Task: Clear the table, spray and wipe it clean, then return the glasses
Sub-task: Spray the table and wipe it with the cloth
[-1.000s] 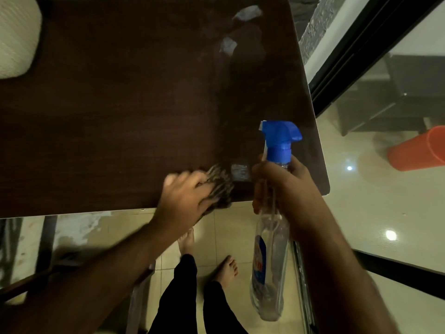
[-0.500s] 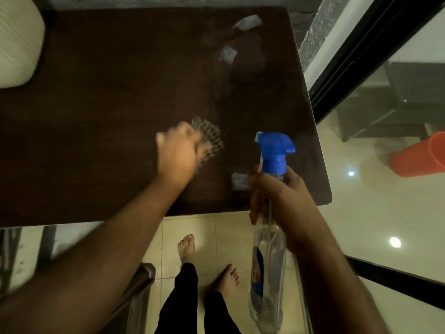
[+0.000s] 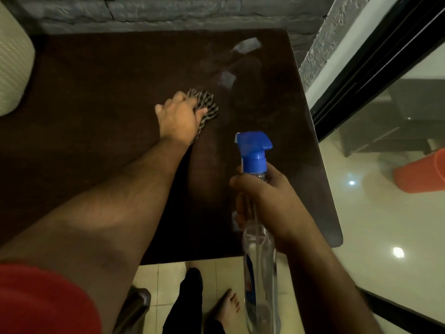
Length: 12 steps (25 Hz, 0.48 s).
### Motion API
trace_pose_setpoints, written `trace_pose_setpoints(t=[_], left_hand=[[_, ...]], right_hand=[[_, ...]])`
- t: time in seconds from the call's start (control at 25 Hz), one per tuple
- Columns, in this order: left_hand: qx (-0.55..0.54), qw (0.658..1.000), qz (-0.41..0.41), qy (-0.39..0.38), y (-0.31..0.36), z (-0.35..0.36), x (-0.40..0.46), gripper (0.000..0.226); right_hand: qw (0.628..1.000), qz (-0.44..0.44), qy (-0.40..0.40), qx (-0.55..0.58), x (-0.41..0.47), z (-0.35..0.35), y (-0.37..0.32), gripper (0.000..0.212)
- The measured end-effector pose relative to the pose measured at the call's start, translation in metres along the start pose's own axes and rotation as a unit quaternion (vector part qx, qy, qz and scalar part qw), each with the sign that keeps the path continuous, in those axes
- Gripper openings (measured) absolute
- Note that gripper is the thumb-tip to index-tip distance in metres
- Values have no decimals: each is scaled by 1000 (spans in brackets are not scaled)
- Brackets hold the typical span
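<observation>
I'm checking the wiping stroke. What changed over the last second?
The left hand pushed the striped cloth from the table's near edge away toward its middle. Nothing was grasped or released. The right hand still holds the spray bottle upright at the near right, not spraying.

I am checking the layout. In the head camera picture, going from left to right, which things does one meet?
Cream cushion → left hand → striped cloth → spray bottle → right hand → orange bucket.
</observation>
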<state>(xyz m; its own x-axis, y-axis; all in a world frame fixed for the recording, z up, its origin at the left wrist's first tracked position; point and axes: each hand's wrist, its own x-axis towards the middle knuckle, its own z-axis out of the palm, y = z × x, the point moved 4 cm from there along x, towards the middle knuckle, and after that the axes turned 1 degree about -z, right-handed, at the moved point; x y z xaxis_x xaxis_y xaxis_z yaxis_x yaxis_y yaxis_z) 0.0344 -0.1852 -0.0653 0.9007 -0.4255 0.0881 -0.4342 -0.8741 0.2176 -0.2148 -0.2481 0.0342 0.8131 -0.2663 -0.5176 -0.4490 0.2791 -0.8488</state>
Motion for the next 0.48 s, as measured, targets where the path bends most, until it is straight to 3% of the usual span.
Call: trace_pose_setpoints(t=[0.24,0.48], left_hand=[[-8,1000,4,19,-7,6,67,35],[-11,1000,10,12,-11,15,183,38]], right_hand=[[999,21,-21,-13,55,14,-39,23],[1000,27,8,-10,135,21,-82,22]])
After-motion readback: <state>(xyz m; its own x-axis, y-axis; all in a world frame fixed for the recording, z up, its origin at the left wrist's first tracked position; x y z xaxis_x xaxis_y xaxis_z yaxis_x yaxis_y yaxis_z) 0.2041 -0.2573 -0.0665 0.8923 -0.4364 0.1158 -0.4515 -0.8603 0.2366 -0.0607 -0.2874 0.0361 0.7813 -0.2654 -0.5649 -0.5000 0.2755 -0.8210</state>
